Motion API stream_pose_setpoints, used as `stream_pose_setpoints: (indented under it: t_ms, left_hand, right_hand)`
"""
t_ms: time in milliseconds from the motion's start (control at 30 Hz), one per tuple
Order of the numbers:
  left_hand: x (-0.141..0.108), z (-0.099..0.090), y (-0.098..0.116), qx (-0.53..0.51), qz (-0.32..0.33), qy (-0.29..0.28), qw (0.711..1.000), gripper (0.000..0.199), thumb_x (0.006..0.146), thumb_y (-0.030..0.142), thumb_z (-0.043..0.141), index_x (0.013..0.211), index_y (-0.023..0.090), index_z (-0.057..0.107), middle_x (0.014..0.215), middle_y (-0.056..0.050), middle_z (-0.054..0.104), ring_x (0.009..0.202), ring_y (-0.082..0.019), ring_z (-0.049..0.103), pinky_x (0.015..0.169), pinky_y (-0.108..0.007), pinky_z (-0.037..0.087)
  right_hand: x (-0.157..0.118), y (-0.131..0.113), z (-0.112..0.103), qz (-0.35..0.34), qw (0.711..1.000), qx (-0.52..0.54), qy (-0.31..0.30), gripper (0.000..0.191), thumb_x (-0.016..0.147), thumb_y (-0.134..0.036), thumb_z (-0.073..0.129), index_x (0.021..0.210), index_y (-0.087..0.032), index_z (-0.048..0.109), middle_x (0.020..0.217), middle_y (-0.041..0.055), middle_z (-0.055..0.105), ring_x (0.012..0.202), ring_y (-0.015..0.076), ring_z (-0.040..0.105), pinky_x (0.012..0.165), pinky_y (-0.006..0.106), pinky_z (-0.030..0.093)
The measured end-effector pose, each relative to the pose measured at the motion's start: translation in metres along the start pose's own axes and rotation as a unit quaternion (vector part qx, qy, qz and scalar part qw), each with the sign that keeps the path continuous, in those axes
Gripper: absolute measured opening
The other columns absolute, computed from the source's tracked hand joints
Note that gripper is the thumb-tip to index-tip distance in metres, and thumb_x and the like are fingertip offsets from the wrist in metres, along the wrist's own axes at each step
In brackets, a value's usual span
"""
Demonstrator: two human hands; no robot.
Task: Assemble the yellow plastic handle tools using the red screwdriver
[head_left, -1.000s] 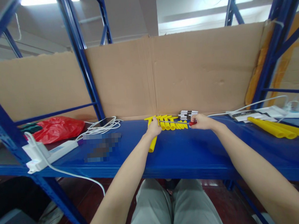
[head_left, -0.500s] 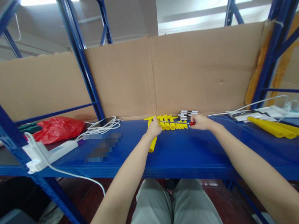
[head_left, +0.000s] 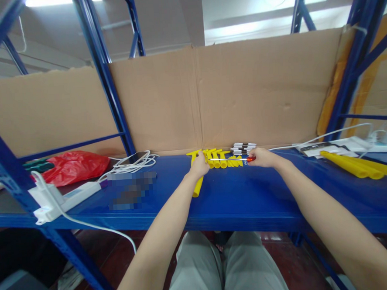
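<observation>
My left hand (head_left: 200,164) is closed around a yellow T-shaped tube (head_left: 198,186), which lies on the blue shelf with its lower end toward me. In my right hand (head_left: 260,157) is a screwdriver (head_left: 250,159) with a red handle, gripped by that handle. Its thin metal shaft points left, level, with the tip close to my left fingers; whether it touches the tube cannot be made out. Behind the shaft stand several yellow T-shaped tubes (head_left: 223,163) in a row, with smaller yellow pieces (head_left: 236,161) to their right.
White-and-black sticks (head_left: 242,148) are stacked by the cardboard wall (head_left: 259,93). Yellow tubes (head_left: 358,165) and papers lie at the right. To the left are a white power strip (head_left: 75,196), coiled cable (head_left: 129,166) and a red plastic bag (head_left: 78,165). Blue posts (head_left: 102,72) frame the shelf.
My right hand has shifted slightly right with the screwdriver, and its tip has drawn back a little from my left fingers. My left hand stays where it was on the tube.
</observation>
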State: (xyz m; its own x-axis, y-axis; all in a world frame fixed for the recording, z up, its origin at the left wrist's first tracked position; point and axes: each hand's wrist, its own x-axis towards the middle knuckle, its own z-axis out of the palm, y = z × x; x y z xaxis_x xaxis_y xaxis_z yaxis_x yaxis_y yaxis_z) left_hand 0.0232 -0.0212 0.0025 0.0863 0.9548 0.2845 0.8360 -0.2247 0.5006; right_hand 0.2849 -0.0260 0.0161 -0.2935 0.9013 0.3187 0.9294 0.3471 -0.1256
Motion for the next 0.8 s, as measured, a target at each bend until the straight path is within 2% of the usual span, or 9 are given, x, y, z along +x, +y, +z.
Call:
stream_pose_setpoints:
  t_ms: [133, 300, 400, 600, 700, 800]
  left_hand:
    - [-0.003, -0.003, 0.003, 0.019, 0.007, 0.01, 1.0, 0.04, 0.078, 0.006, 0.053, 0.115, 0.016, 0.039, 0.112, -0.017, 0.064, 0.106, -0.026, 0.062, 0.083, -0.032, 0.048]
    - [-0.01, -0.01, 0.009, 0.053, 0.028, 0.029, 0.998, 0.036, 0.079, 0.005, 0.048, 0.113, 0.016, 0.04, 0.111, -0.02, 0.064, 0.105, -0.029, 0.062, 0.082, -0.035, 0.048]
    - [-0.012, -0.009, 0.013, 0.053, 0.064, 0.034, 0.996, 0.034, 0.081, 0.006, 0.047, 0.112, 0.017, 0.04, 0.11, -0.019, 0.065, 0.104, -0.027, 0.063, 0.084, -0.036, 0.047]
    - [-0.015, -0.001, 0.017, 0.06, 0.162, 0.004, 0.985, 0.028, 0.084, 0.009, 0.045, 0.11, 0.017, 0.041, 0.111, -0.016, 0.064, 0.106, -0.025, 0.061, 0.088, -0.038, 0.046]
    - [-0.015, 0.003, 0.017, 0.069, 0.189, 0.003, 0.98, 0.03, 0.084, 0.011, 0.046, 0.113, 0.018, 0.041, 0.114, -0.015, 0.062, 0.109, -0.025, 0.06, 0.091, -0.038, 0.045]
    - [-0.015, 0.004, 0.017, 0.077, 0.198, 0.001, 0.977, 0.03, 0.084, 0.011, 0.045, 0.114, 0.018, 0.041, 0.115, -0.014, 0.062, 0.11, -0.024, 0.059, 0.092, -0.038, 0.044]
  right_hand:
    - [-0.002, 0.0, 0.001, 0.0, 0.998, 0.052, -0.037, 0.016, 0.06, -0.028, 0.062, 0.054, -0.019, 0.05, 0.053, -0.0031, 0.05, 0.054, 0.0117, 0.045, 0.051, 0.024, 0.031]
    - [0.0, -0.003, 0.008, -0.01, 0.989, 0.098, -0.109, 0.018, 0.057, -0.032, 0.068, 0.059, -0.019, 0.057, 0.057, -0.0021, 0.057, 0.059, 0.0144, 0.051, 0.054, 0.025, 0.036]
    - [0.002, -0.006, 0.013, -0.019, 0.986, 0.104, -0.129, 0.019, 0.057, -0.035, 0.07, 0.064, -0.019, 0.061, 0.064, -0.0004, 0.063, 0.064, 0.0169, 0.055, 0.056, 0.026, 0.04]
    - [0.002, -0.01, 0.019, -0.022, 0.971, 0.171, -0.168, 0.017, 0.058, -0.027, 0.069, 0.072, -0.018, 0.065, 0.076, 0.0034, 0.068, 0.073, 0.0205, 0.061, 0.069, 0.031, 0.049]
    - [0.003, -0.012, 0.021, -0.036, 0.96, 0.217, -0.171, 0.018, 0.06, -0.027, 0.069, 0.075, -0.017, 0.065, 0.079, 0.0037, 0.069, 0.076, 0.0197, 0.062, 0.073, 0.032, 0.05]
    - [0.005, -0.02, 0.022, -0.053, 0.96, 0.249, -0.114, 0.02, 0.065, -0.029, 0.068, 0.08, -0.017, 0.065, 0.082, 0.0045, 0.069, 0.076, 0.0183, 0.063, 0.075, 0.033, 0.051]
